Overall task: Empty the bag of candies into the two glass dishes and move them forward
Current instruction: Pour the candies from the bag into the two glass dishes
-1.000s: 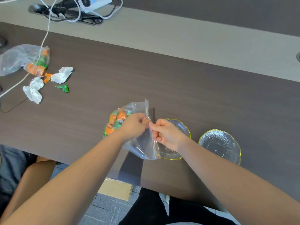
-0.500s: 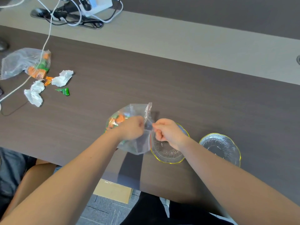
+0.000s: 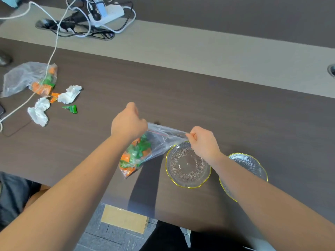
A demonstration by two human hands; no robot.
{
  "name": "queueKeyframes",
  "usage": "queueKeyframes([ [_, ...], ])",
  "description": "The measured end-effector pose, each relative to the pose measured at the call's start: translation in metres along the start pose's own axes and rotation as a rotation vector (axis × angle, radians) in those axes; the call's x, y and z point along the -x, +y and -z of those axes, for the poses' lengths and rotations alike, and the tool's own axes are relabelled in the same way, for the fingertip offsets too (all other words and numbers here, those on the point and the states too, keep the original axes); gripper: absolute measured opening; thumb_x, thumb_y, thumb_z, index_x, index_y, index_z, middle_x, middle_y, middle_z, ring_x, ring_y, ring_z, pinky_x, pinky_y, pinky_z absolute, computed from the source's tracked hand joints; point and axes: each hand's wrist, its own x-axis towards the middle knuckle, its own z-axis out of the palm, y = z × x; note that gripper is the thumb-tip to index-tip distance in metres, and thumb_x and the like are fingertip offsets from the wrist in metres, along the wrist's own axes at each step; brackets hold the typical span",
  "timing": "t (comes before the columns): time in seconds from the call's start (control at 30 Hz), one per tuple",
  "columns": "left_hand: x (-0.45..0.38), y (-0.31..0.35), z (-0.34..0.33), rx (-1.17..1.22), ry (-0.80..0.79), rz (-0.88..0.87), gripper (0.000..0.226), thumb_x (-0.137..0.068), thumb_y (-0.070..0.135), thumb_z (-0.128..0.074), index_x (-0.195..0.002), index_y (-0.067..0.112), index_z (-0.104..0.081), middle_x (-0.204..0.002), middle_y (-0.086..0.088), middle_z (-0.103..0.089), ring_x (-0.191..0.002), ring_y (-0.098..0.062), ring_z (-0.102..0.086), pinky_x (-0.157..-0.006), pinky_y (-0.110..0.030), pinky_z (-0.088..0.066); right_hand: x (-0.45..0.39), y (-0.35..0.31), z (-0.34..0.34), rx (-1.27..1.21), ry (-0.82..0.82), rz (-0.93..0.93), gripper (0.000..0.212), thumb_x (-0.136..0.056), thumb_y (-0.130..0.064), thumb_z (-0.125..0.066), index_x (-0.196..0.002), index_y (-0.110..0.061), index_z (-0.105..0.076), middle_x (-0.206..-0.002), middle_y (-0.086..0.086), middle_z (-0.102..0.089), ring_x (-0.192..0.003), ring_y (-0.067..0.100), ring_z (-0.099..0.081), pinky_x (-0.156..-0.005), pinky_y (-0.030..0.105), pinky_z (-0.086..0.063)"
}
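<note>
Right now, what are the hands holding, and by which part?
Both hold the clear zip bag of candies by its mouth: left hand and right hand at opposite ends of the zip edge.

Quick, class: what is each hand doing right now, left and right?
Left hand: closed, gripping one side of the candy bag at its top.
Right hand: closed, pinching the bag's other top edge.
</note>
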Motion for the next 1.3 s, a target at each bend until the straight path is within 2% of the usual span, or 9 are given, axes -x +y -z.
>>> queueKeyframes([
  [0.2, 0.002, 0.011, 0.004, 0.044, -0.028, -0.011, 0.017, -0.074, 0.021, -0.041, -0.075, 0.013, -0.056, -0.071, -0.003, -0.056, -0.08, -0.031, -0.051, -0.063, -0.03, -0.037, 0.003, -0.012, 0.015, -0.514, -0.143, -0.276, 0.012, -0.082, -0.006, -0.051, -0.084, -0.016, -0.058, -0.073, 0.006, -0.067, -0.056, 0.02, -0.063, -0.04, 0.02, -0.046],
  [0.33, -0.002, 0.012, 0.003, -0.003, -0.033, -0.048, 0.021, -0.079, 0.016, -0.044, -0.087, 0.012, -0.063, -0.087, -0.005, -0.063, -0.085, -0.029, -0.053, -0.073, -0.029, -0.041, 0.006, -0.016, 0.017, -0.669, -0.183, -0.298, 0.01, -0.085, -0.003, -0.052, -0.089, -0.008, -0.06, -0.067, 0.008, -0.066, -0.052, 0.016, -0.059, -0.038, 0.017, -0.043],
  [0.57, 0.004, 0.015, -0.01, -0.098, -0.063, -0.119, 0.023, -0.089, 0.021, -0.043, -0.092, 0.013, -0.064, -0.091, -0.008, -0.066, -0.089, -0.033, -0.058, -0.07, -0.03, -0.04, 0.008, -0.023, 0.021, -0.732, -0.239, -0.234, 0.015, -0.09, -0.026, -0.059, -0.085, -0.012, -0.06, -0.072, 0.007, -0.068, -0.058, 0.017, -0.059, -0.047, 0.023, -0.044],
  [0.7, 0.012, 0.025, -0.006, 0.079, -0.017, -0.102, 0.02, -0.091, 0.024, -0.044, -0.094, 0.016, -0.063, -0.085, -0.002, -0.063, -0.083, -0.028, -0.051, -0.071, -0.028, -0.037, 0.011, -0.014, 0.021, -1.115, -0.292, -0.372, 0.042, -0.096, -0.044, -0.042, -0.095, -0.008, -0.064, -0.076, 0.011, -0.07, -0.065, 0.021, -0.064, -0.062, 0.029, -0.05],
  [0.8, 0.018, 0.041, 0.009, 0.303, 0.032, -0.087, 0.015, -0.09, 0.023, -0.048, -0.077, 0.019, -0.054, -0.062, 0.007, -0.049, -0.073, -0.023, -0.048, -0.065, -0.028, -0.035, 0.017, 0.001, 0.008, -1.389, -0.27, -0.51, 0.033, -0.099, -0.028, -0.042, -0.102, -0.002, -0.062, -0.088, 0.019, -0.069, -0.08, 0.027, -0.067, -0.072, 0.034, -0.056],
  [0.93, 0.027, 0.06, 0.036, 0.543, 0.086, -0.065, 0.017, -0.087, 0.017, -0.048, -0.073, 0.017, -0.057, -0.063, 0.009, -0.049, -0.06, -0.009, -0.045, -0.058, -0.026, -0.036, 0.025, 0.002, -0.016, -1.501, -0.225, -0.55, 0.02, -0.094, 0.002, -0.045, -0.11, 0.005, -0.056, -0.1, 0.023, -0.065, -0.095, 0.031, -0.064, -0.086, 0.034, -0.057],
  [1.1, 0.048, 0.086, 0.057, 0.924, -0.012, -0.069, 0.023, -0.085, 0.013, -0.051, -0.064, 0.022, -0.058, -0.059, 0.009, -0.049, -0.05, -0.005, -0.041, -0.046, -0.02, -0.031, 0.024, -0.008, -0.019, -1.511, -0.222, -0.487, 0.029, -0.098, -0.03, -0.046, -0.113, -0.009, -0.061, -0.092, 0.003, -0.071, -0.087, 0.014, -0.068, -0.085, 0.027, -0.054],
  [1.2, 0.064, 0.106, 0.06, 1.14, -0.228, -0.115, 0.024, -0.089, 0.01, -0.051, -0.067, 0.018, -0.056, -0.051, 0.008, -0.044, -0.036, -0.001, -0.035, -0.035, -0.013, -0.026, 0.02, 0.003, -0.008, -1.674, -0.223, -0.582, 0.062, -0.092, -0.058, -0.038, -0.119, -0.005, -0.058, -0.109, 0.014, -0.066, -0.107, 0.03, -0.061, -0.099, 0.039, -0.046],
  [1.3, 0.07, 0.116, 0.056, 1.17, -0.371, -0.164, 0.024, -0.092, 0.014, -0.05, -0.07, 0.017, -0.056, -0.043, 0.012, -0.043, -0.031, 0.0, -0.032, -0.035, -0.013, -0.023, 0.018, 0.015, 0.002, -1.811, -0.189, -0.633, 0.07, -0.089, -0.066, -0.034, -0.103, -0.003, -0.061, -0.09, 0.018, -0.07, -0.087, 0.03, -0.06, -0.078, 0.037, -0.046],
])
